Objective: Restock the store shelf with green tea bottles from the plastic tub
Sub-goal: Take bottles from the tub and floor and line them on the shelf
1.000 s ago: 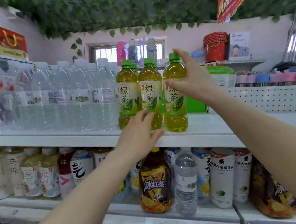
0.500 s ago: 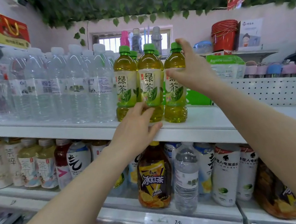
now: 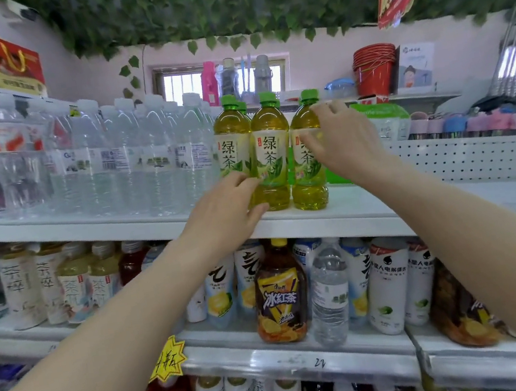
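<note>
Rightmost green tea bottle (image 3: 307, 167) sits on the upper shelf (image 3: 346, 212) with the right hand (image 3: 342, 142) curled round its shoulder, left hand (image 3: 226, 213) resting relaxed fingers on the middle green tea bottle (image 3: 273, 159) just left of that, so I'd guess it's the straightening bit, next let go and fetch more from the tub (out of view).

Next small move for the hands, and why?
Probably release: the right hand grips the rightmost green tea bottle, which already stands upright on the shelf beside two others, while the left hand rests against the middle bottle.
</note>
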Demonstrator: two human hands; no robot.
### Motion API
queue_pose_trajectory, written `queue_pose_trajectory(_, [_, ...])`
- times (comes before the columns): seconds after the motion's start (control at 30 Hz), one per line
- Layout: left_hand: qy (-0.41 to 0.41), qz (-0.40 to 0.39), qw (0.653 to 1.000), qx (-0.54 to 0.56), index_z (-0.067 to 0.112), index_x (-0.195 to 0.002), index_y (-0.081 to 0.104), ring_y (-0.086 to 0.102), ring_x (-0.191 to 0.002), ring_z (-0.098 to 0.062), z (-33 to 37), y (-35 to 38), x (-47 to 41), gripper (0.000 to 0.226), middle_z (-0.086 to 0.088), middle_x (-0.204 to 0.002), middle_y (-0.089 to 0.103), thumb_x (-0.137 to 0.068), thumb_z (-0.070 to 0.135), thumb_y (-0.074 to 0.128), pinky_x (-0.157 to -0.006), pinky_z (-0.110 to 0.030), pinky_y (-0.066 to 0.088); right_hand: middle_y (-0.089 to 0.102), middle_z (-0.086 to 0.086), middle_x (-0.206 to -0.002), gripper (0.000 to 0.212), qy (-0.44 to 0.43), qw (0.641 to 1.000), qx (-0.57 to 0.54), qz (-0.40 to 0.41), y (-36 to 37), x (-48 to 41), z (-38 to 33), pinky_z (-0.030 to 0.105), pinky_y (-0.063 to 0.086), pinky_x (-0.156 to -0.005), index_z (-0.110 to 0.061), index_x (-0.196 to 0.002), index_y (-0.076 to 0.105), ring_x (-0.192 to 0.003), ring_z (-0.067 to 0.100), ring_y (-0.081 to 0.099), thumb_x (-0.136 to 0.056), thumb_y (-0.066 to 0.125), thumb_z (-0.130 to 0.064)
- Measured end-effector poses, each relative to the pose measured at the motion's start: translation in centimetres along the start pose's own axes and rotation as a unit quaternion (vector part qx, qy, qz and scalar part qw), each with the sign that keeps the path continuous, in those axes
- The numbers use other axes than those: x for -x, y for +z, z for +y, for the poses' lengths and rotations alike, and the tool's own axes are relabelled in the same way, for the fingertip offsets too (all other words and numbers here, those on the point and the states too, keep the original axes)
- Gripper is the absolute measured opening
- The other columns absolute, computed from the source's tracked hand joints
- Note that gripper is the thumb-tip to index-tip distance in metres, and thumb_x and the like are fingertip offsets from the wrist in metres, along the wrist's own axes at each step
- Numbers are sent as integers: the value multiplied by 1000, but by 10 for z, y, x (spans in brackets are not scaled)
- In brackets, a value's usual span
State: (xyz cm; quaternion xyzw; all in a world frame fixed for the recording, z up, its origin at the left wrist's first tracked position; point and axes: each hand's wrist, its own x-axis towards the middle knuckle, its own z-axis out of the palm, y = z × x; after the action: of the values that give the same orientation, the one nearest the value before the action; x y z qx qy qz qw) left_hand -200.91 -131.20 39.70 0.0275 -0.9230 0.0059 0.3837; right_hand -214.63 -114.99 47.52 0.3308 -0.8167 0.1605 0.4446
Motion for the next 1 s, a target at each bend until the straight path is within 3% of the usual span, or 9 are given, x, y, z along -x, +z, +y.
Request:
queue_pose_trajectory(0.13, [11, 15, 1000, 0, 20, -141, 48, 53, -117, -20, -12, -30, 31, 48, 1, -135, 52, -98, 43, 49, -89, -35, 46, 55, 10, -129, 44, -20, 999, 25, -7, -12, 33, -26, 35, 43, -72, -13, -134, 51, -107, 31, 58, -100, 48, -40])
queue_pose_trajectory(0.37, [17, 38, 999, 7, 18, -130, 59, 55, -112, -26, -48, -51, 122, 39, -3, -124, 60, -95, 35, 57, -84, -39, 49, 60, 11, -124, 42, -54, 998, 1, -33, -3, 122, -88, 40, 50, -83, -10, -127, 58, -112, 31, 56, -97, 54, -38])
queue_pose_trajectory(0.53, [-15, 15, 1000, 12, 13, -122, 63, 59, -107, -33, -85, -42, 222, 43, -9, -119, 64, -93, 42, 50, -83, -42, 50, 62, 10, -119, 37, -72, 994, -52, -65, 31, 215, -147, 36, 50, -77, -10, -123, 62, -107, 31, 57, -96, 58, -35])
queue_pose_trajectory(0.77, [-131, -75, 987, 46, 16, -122, 63, 57, -107, -31, -137, -6, 399, 34, -7, -117, 63, -95, 35, 54, -85, -41, 47, 62, 17, -114, 41, -99, 958, -141, -229, 92, 389, -246, 42, 52, -73, -6, -125, 60, -100, 39, 59, -91, 65, -28])
queue_pose_trajectory(1.0, [-304, -194, 931, 63, 17, -119, 65, 61, -103, -32, -145, 47, 598, 30, -5, -115, 64, -92, 28, 64, -83, -42, 53, 63, 15, -114, 46, -142, 859, -236, -432, 148, 548, -328, 43, 56, -81, -7, -124, 61, -101, 38, 61, -83, 73, -24])
